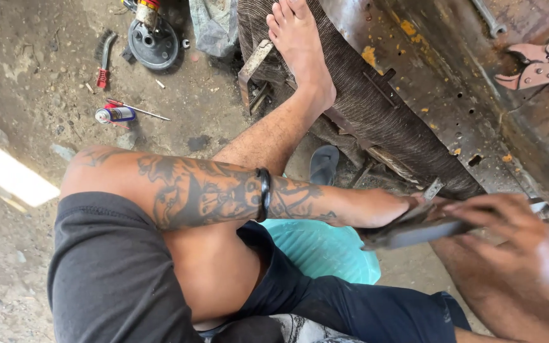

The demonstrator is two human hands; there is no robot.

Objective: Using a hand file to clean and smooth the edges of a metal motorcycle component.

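The person sits on a turquoise stool (325, 251) beside a rusty metal body panel (440, 95), one bare foot (300, 44) braced against it. Both hands meet on a flat grey metal piece (414, 232) just below the panel's lower edge: the left hand (386, 208) presses it, fingers together; the right hand (516, 235), blurred, has its fingers wrapped over it. The piece looks not yet fitted. Locking pliers (538, 63) lie on the panel, a spray can (114, 114) on the floor.

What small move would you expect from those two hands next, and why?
Probably pressing the flat metal piece firmly against the rusty panel's edge. Both the left hand and right hand grip it just below that edge, and the right hand looks blurred.
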